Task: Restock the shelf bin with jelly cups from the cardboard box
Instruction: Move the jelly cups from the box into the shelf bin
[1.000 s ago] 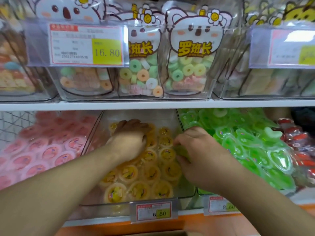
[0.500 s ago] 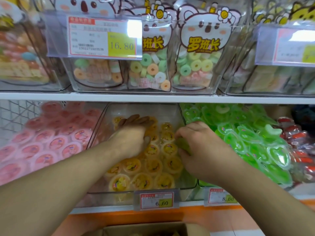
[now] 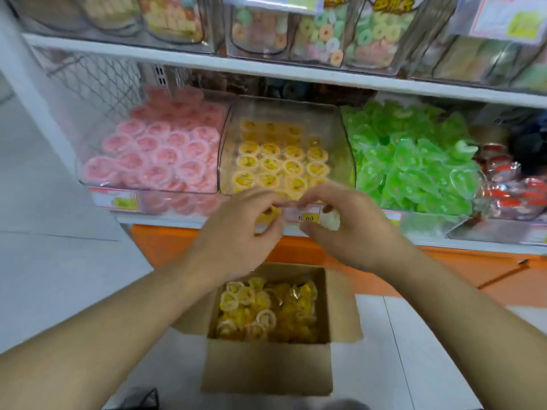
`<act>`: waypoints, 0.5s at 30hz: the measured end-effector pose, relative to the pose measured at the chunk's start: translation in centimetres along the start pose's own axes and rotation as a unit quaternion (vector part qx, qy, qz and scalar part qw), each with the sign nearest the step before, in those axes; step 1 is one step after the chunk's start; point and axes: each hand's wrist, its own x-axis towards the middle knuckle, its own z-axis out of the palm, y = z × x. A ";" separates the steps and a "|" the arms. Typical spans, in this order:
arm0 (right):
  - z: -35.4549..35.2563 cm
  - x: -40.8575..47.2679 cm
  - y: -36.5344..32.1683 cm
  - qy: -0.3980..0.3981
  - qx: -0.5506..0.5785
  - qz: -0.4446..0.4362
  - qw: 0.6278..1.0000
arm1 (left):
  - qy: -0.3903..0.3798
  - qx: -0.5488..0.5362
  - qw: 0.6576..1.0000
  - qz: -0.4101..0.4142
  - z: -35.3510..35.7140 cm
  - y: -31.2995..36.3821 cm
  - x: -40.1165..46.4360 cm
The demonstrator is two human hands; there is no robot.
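Observation:
The clear shelf bin (image 3: 343, 149) in the middle of the lower shelf holds rows of yellow jelly cups (image 3: 278, 164). On the floor below stands an open cardboard box (image 3: 266, 368) with a loose pile of the same yellow cups (image 3: 266, 312). My left hand (image 3: 236, 232) and my right hand (image 3: 352, 232) hover side by side in front of the bin's price tag (image 3: 305, 216), above the box. On both hands the fingers are loosely curled and I see nothing held. The hands hide the bin's front edge.
A bin of pink cups (image 3: 154, 155) stands left of the yellow one, and a bin of green heart-shaped jellies (image 3: 408, 164) right of it. Red-topped packs (image 3: 509, 184) lie at the far right. Bags of ring candy (image 3: 325, 34) fill the upper shelf. An orange base (image 3: 444, 267) runs under the shelf.
Both hands have come back out of the yellow bin toward me and lower. The view has tilted down, so the cardboard box shows in full.

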 end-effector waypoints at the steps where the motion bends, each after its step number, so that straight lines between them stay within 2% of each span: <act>1: 1.2 -0.9 -0.1 -0.019 0.012 0.011 1.000 | -0.017 -0.006 0.999 -0.026 0.6 -0.9 -1.9; 3: 4.0 -2.4 0.1 -0.069 0.008 0.037 0.997 | -0.082 0.018 0.992 -0.099 2.3 -3.2 -5.0; 5: 6.8 -3.3 0.6 -0.138 -0.021 0.070 0.988 | -0.141 0.074 0.979 -0.129 4.2 -6.2 -7.4; 9: 12.9 -4.5 2.8 -0.255 0.004 0.142 0.956 | -0.191 0.091 0.962 -0.172 6.8 -12.2 -10.6; 15: 21.3 -3.1 6.3 -0.288 0.081 0.195 0.934 | -0.259 0.150 0.938 -0.177 10.2 -17.4 -11.1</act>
